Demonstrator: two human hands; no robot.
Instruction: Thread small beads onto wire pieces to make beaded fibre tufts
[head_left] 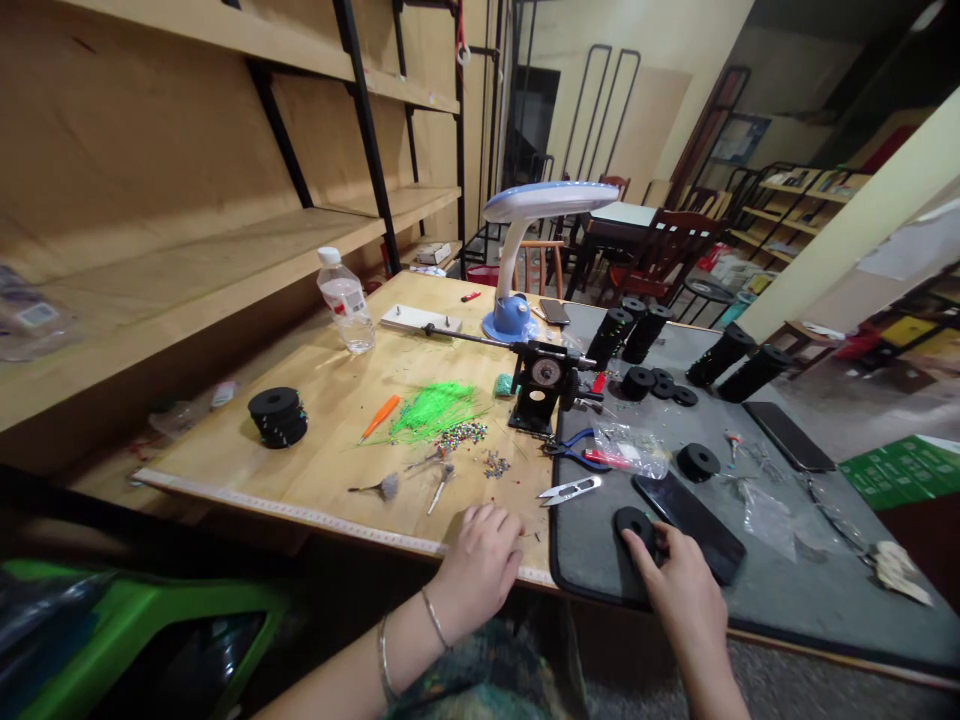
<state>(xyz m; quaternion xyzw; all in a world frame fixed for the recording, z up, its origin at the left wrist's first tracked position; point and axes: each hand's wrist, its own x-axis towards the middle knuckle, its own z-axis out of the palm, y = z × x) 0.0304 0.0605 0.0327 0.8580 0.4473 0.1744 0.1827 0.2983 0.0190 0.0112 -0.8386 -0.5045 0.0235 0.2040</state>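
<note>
My right hand (682, 575) grips a black round foam spool (634, 525) by its edge, thumb on the near side, low over the grey mat (585, 555). Beside it a dark phone (694, 525) lies on the mat. My left hand (484, 560) rests palm down at the table's front edge with its fingers curled; whatever they may hold is hidden. Thread snips (571, 490) lie between the hands, farther back. Beyond my left hand are a pile of small coloured beads (459, 434), bright green strands (435, 410) and an orange-handled tool (381, 417).
A black clamp-like device (541, 385) stands mid-table before a blue lamp (510, 318). Blue-handled pliers (581, 448) lie near a plastic bag (630, 450). More spools are stacked left (277, 415) and back right (646, 335). A water bottle (346, 305) stands by the shelving (300, 235).
</note>
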